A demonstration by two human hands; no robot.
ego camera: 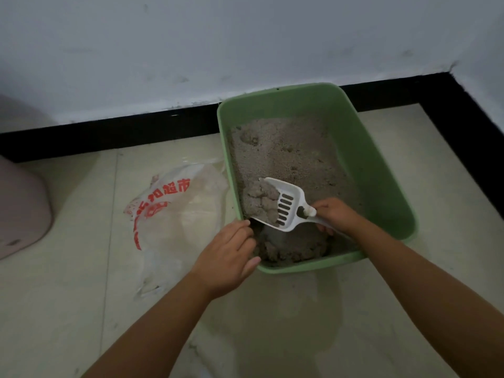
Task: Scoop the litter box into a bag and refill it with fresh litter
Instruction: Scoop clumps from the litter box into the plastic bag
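Over the green litter box [376,170], the right hand [336,215] grips a white slotted scoop [286,204] heaped with grey clumps.

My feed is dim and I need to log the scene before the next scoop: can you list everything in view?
litter box: one, green, on the floor against the wall
litter: grey, filling the box, clumped at its near end
litter scoop: one, white, slotted, loaded with clumps, over the box's near left corner
plastic bag: one, clear with red print, crumpled on the floor left of the box
pink container: one, at the left edge, partly cut off
left hand: grips the box's near left corner
right hand: holds the scoop's handle
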